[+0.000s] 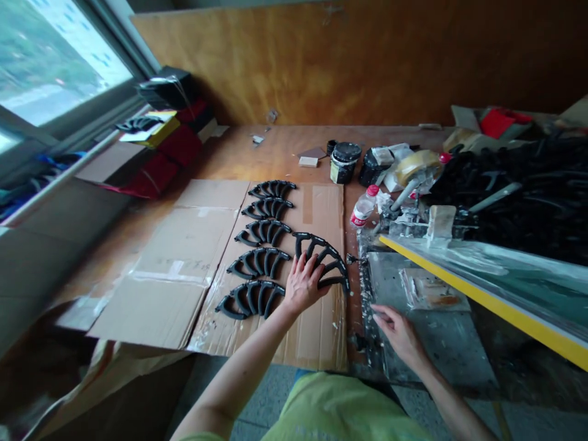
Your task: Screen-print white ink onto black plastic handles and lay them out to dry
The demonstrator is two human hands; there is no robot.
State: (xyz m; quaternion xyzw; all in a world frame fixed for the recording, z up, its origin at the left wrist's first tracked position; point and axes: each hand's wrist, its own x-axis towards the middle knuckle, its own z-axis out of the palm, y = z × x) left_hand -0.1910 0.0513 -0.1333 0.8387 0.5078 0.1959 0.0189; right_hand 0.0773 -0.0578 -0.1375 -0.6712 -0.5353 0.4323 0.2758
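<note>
My left hand (304,285) is over a fanned row of black curved handle-like pieces (331,252) at the right side of the cardboard sheet. Its fingers bend down onto the near ends of these pieces. Further left on the cardboard lie several similar fans of black curved pieces (258,263), stacked in a column from front to back. My right hand (402,335) hovers above a grey flat plate (383,275), fingers loosely stretched and apart, nothing visible in it. Small pale marks show along the outer edges of the black pieces.
A screen frame with a yellow edge (487,306) slants over the right side. Behind it rises a heap of black pieces (519,190). A red-capped bottle (364,208), a dark tub (344,162) and a tape roll (418,166) stand beyond the cardboard (316,331). Boxes (172,147) line the window side.
</note>
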